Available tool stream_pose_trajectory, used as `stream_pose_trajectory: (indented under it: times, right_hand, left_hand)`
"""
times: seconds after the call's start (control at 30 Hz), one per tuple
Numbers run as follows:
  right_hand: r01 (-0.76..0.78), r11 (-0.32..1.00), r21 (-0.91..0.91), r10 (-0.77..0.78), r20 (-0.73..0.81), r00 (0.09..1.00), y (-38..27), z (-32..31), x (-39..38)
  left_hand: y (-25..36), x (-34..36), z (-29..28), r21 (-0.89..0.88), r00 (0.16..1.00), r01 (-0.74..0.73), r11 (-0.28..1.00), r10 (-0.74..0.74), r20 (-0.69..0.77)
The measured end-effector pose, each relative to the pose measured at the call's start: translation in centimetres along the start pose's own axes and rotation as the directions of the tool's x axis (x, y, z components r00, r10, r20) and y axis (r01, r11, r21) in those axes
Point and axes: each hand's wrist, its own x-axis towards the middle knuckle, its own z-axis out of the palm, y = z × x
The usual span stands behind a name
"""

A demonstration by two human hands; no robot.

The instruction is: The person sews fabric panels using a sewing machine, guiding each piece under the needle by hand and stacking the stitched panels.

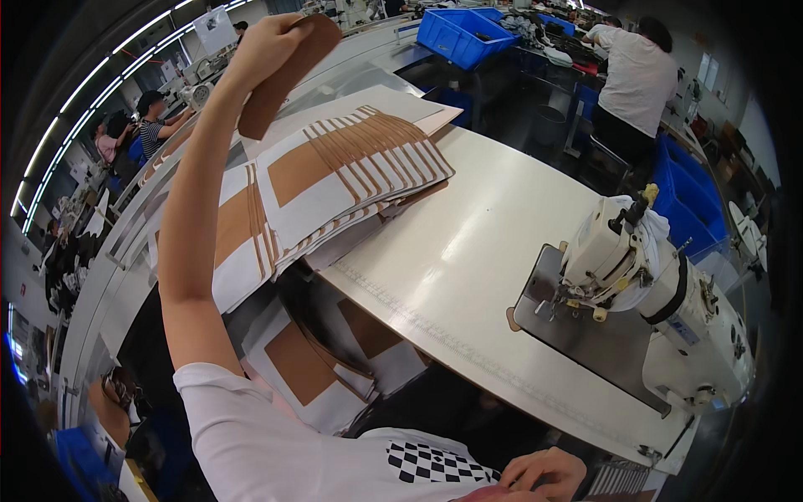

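Note:
Raised at the top, my left hand (280, 38) grips a brown flat piece (288, 79) by its upper end. Below it, layered white sheets with brown panels and strips (297, 171) lie on the white sewing table (452, 217). More such sheets (309, 368) sit lower down, beside the table's near edge. At the bottom right, my right hand (544, 477) has curled fingers near my shirt; I cannot make out what, if anything, is in it. A white sewing machine (686, 318) with a metal plate (602, 368) stands on the right of the table.
Blue bins sit at the back (460, 38) and far right (686, 192). A person in a white top (627, 84) works behind the table, near a grey bucket (552, 124). Other people (155, 125) work along the left, beside a long rail.

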Motion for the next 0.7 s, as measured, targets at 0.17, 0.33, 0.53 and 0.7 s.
stream_pose_trajectory:
  times: [0.17,0.33,0.53,0.7]
  right_hand:
    - [0.156,0.981,-0.117,-0.14,0.134,0.981,-0.4,0.0,0.2]
    - [0.462,0.881,0.099,-0.473,0.223,0.853,0.0,0.4,1.5]
    - [0.306,0.824,0.478,-0.326,-0.043,0.945,3.3,-0.4,0.0]
    - [0.462,0.636,-0.618,-0.502,0.122,0.856,0.0,4.7,14.9]
  left_hand:
    - [12.7,-7.6,9.6,-0.322,0.512,-0.09,0.942,0.321,0.797]
    - [9.7,-15.5,29.8,-0.346,0.266,-0.047,0.937,0.345,0.9]
    - [9.0,-17.2,36.0,-0.217,0.619,-0.517,0.828,0.536,0.574]
    - [8.3,-16.6,36.7,-0.268,0.608,-0.516,0.814,0.568,0.555]
